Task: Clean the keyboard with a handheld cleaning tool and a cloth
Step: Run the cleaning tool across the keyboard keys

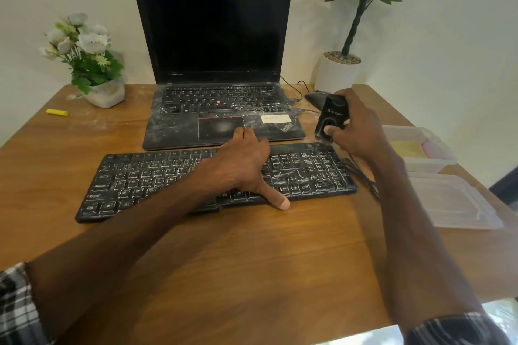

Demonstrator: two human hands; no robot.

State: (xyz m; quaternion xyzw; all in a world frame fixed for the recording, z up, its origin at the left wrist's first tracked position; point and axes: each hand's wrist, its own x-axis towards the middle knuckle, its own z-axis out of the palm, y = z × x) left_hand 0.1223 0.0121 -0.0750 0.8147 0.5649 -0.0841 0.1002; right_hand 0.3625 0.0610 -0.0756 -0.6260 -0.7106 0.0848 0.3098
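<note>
Keyboard point(140, 182), black, dust-streaked: flat on wooden table point(252, 260), long axis left to right, right end slightly farther. Behind its left end, flower pot point(106, 92); directly behind, dusty open laptop point(218, 64). Left hand point(241, 165) lies spread across its middle keys. Above its far right corner, right hand point(356, 126) grips black cleaning tool point(332, 117). Right of it, plastic containers point(448, 199).

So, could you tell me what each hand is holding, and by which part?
The right hand grips the black cleaning tool around its lower body, thumb on its front; the left hand only rests on the keyboard.
</note>
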